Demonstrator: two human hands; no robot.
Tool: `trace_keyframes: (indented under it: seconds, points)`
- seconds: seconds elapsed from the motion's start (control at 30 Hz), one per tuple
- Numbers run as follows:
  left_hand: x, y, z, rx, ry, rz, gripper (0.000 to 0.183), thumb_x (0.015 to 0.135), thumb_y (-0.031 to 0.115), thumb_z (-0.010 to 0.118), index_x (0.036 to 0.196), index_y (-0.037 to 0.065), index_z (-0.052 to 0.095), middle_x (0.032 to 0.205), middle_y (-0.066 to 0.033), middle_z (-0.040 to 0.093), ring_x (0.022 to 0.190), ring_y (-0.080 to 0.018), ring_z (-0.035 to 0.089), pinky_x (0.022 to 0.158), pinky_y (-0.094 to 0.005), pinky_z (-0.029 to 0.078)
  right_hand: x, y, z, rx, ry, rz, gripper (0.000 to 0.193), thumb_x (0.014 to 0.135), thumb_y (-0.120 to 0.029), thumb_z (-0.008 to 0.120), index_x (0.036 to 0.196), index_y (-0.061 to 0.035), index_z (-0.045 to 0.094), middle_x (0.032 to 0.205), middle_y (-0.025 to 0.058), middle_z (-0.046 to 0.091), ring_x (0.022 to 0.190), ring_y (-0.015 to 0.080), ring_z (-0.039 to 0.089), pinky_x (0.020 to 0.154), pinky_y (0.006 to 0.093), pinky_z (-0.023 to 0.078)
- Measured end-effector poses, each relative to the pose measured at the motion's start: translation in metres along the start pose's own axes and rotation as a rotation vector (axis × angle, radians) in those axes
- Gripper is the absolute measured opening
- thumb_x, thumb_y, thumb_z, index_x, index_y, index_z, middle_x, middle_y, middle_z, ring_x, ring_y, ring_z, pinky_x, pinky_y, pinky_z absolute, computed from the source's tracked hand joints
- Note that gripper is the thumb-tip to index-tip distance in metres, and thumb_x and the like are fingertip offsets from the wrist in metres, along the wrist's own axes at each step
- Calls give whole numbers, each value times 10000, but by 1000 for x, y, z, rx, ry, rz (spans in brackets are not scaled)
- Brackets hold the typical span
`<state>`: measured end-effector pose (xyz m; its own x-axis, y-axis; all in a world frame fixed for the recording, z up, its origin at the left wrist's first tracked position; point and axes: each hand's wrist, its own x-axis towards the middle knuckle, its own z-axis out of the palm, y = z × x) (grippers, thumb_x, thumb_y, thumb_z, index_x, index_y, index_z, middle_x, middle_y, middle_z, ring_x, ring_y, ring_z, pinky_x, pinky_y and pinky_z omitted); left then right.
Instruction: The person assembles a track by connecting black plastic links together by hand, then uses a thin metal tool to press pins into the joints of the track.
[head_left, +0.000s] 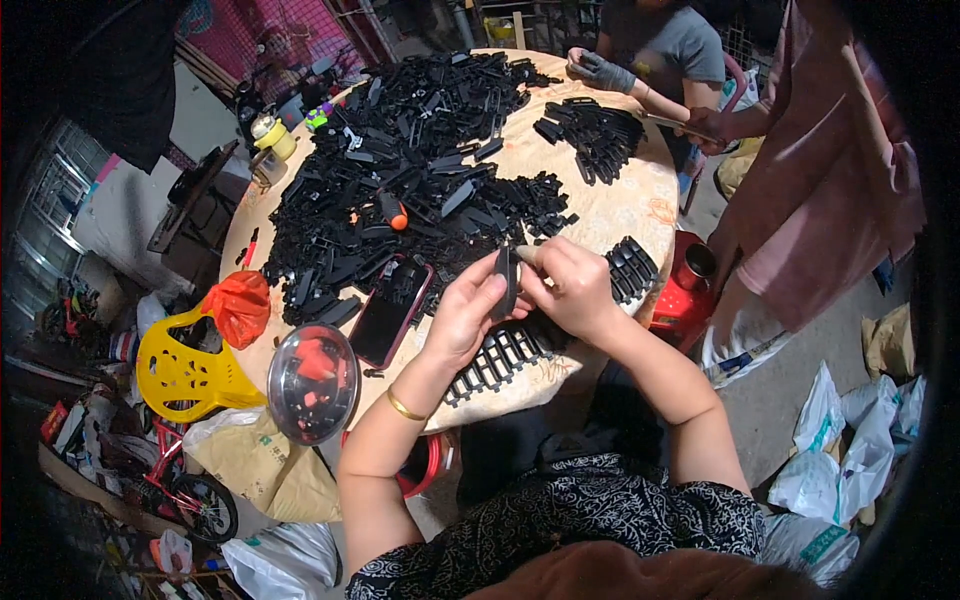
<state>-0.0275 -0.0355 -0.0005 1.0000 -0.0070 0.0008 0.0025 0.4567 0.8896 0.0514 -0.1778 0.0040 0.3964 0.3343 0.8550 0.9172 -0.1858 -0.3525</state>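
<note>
My left hand (468, 308) is closed round a long black plastic piece (507, 280), held upright above the near side of the table. My right hand (572, 285) has its fingers pinched together against the upper part of that same piece; whether a smaller part sits between them is hidden. Below my hands, a row of black plastic pieces (500, 362) lies side by side along the table's near edge. Another such row (632, 270) is just right of my right hand. A large heap of loose black pieces (400, 130) spreads beyond my hands.
An orange-and-black screwdriver handle (398, 216) lies on the heap. Left of my hands are a phone (388, 325) and a clear bowl with red bits (313, 385). A fan of black pieces (597, 140) lies near a co-worker's gloved hand (603, 72). A yellow stool (190, 370) stands left.
</note>
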Motion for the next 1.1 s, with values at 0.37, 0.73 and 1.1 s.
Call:
trace_keyframes:
  seconds: [0.37, 0.73, 1.1]
  points:
    - [-3, -8, 9, 92, 92, 84, 394, 875, 103, 506, 1243, -8, 414, 955, -63, 589, 764, -127, 593, 681, -246, 511, 1, -13, -6, -155, -64, -15, 133, 645, -57, 651, 707, -31, 537, 606, 88, 491, 531, 250, 536, 465, 335, 440]
    - [-5, -4, 7, 136, 78, 134, 402, 883, 108, 499, 1252, -16, 400, 958, -73, 591, 764, -127, 592, 698, -249, 507, 1, -5, -11, -28, -199, -142, 233, 679, -52, 627, 904, -14, 582, 751, 100, 539, 598, 254, 561, 511, 326, 471]
    - [-8, 9, 8, 176, 67, 53, 361, 882, 120, 503, 1210, -16, 439, 994, -68, 587, 822, -105, 575, 720, -233, 492, -3, -9, -20, 87, -302, -106, 301, 734, -52, 584, 1034, -31, 566, 917, 135, 565, 773, 283, 589, 636, 330, 495]
